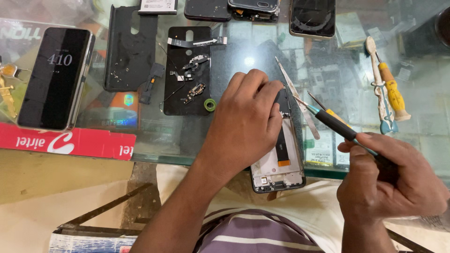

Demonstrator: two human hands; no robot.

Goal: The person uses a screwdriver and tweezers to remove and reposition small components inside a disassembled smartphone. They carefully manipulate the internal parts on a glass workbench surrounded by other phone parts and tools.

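Note:
An opened phone frame (281,164) lies at the front edge of a glass counter (243,56), its white inside and a black flex strip showing. My left hand (246,122) rests on its upper part, fingers curled over the top edge. My right hand (391,180) grips a black-and-teal screwdriver (335,122), whose tip points at the frame's upper right side. Metal tweezers (300,100) lie just beside the frame.
A black back panel (187,70) with small parts, a flex cable and a green ring (210,104) lies left of the frame. Another black panel (129,47) and a dark-screened phone (56,77) sit further left. Several phones line the far edge. A yellow screwdriver (393,91) and white toothbrush (382,93) lie right.

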